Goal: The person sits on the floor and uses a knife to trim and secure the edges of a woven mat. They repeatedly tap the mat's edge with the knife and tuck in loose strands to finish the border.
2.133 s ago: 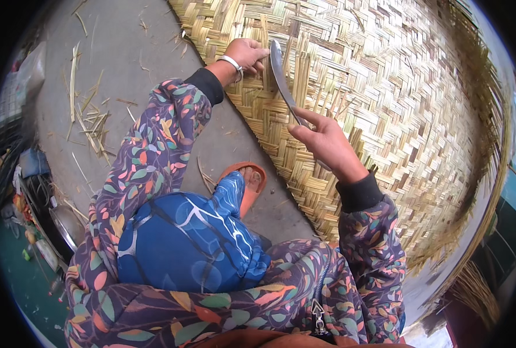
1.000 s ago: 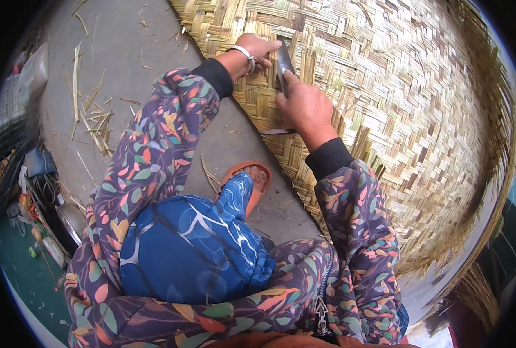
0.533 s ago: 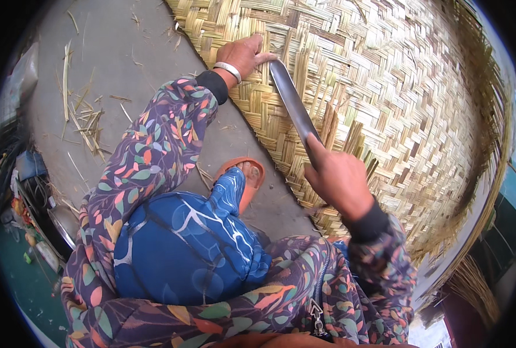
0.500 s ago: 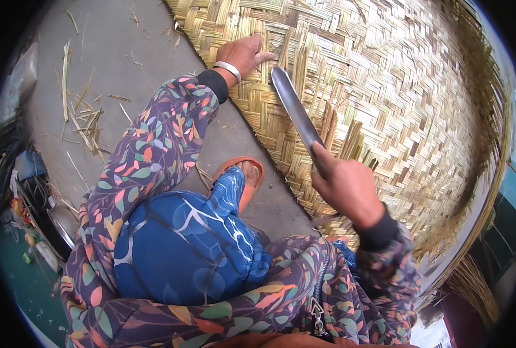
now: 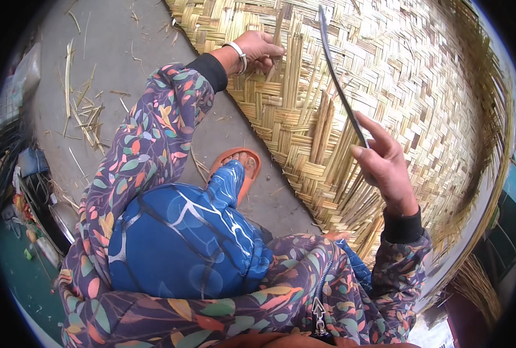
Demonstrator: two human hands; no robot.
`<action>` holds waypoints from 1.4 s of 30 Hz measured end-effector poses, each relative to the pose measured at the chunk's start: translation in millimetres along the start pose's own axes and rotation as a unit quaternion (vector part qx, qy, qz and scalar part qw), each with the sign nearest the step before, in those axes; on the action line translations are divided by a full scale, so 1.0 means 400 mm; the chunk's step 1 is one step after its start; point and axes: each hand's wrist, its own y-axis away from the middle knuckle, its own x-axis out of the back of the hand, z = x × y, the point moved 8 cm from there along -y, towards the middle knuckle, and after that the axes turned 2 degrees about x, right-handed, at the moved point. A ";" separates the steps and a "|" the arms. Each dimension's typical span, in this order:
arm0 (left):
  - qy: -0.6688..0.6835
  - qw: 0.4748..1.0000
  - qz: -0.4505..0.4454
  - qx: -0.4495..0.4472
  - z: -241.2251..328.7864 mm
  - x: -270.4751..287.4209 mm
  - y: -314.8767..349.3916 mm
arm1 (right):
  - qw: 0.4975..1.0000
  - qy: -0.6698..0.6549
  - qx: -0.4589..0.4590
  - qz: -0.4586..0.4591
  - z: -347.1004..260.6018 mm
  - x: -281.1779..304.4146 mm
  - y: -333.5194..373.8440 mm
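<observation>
A large mat (image 5: 420, 98) woven from flat, straw-coloured plant strips spreads over the right half of the view. At its near left part, my left hand (image 5: 261, 52) pinches a loose strip (image 5: 279, 35) that stands up out of the weave. My right hand (image 5: 385, 165) grips the lower end of a long, narrow, slightly curved metal blade (image 5: 339, 87). The blade is turned edge-on above the mat, its tip pointing away from me. Several loose strip ends (image 5: 323, 124) stick up between the two hands.
Cut strip scraps (image 5: 87, 119) lie on the grey floor (image 5: 118, 35) at the left. My foot in an orange sandal (image 5: 249, 180) stands beside the mat's edge. A bundle of thin stalks (image 5: 475, 284) is at the lower right, and mixed clutter (image 5: 37, 203) at the far left.
My right hand has lifted the blade up and right off the weave, turning it edge-on. My left hand has shifted slightly right and closed on a strip, which now stands raised.
</observation>
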 end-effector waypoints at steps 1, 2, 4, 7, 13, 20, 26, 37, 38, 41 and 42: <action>-0.018 1.000 0.017 -0.005 0.009 -0.002 0.014 | 1.000 -0.014 -0.007 -0.011 0.012 -0.013 -0.002; -0.036 0.999 0.035 -0.011 0.015 0.000 0.020 | 0.999 -0.028 -0.014 -0.022 0.022 -0.026 -0.004; -0.074 0.994 0.075 -0.031 -0.004 0.034 0.010 | 0.997 0.010 -0.052 -0.056 0.019 -0.063 -0.014; -0.073 0.988 0.117 -0.062 -0.024 0.058 -0.005 | 0.994 0.044 -0.041 -0.087 0.036 -0.109 -0.068; 0.039 0.994 0.082 -0.055 -0.015 0.039 0.050 | 0.988 0.149 0.002 -0.045 0.092 -0.110 -0.202; 0.147 0.988 0.044 -0.020 -0.030 0.041 0.031 | 0.960 0.272 0.007 -0.072 0.043 -0.108 -0.218; 0.166 0.985 0.046 0.015 -0.021 0.035 0.042 | 0.886 0.459 0.070 0.014 0.035 -0.166 -0.178; 0.220 0.975 -0.016 -0.016 -0.030 0.031 0.042 | 0.893 0.446 0.055 0.000 0.033 -0.155 -0.156; 0.217 0.976 -0.008 -0.012 -0.032 0.031 0.042 | 0.896 0.440 0.055 -0.003 0.035 -0.152 -0.161; 0.201 0.979 0.016 -0.002 -0.040 0.037 0.039 | 0.900 0.431 0.060 -0.011 0.028 -0.149 -0.190; 0.192 0.981 0.027 0.001 -0.041 0.043 0.038 | 0.899 0.432 0.066 -0.014 0.019 -0.151 -0.197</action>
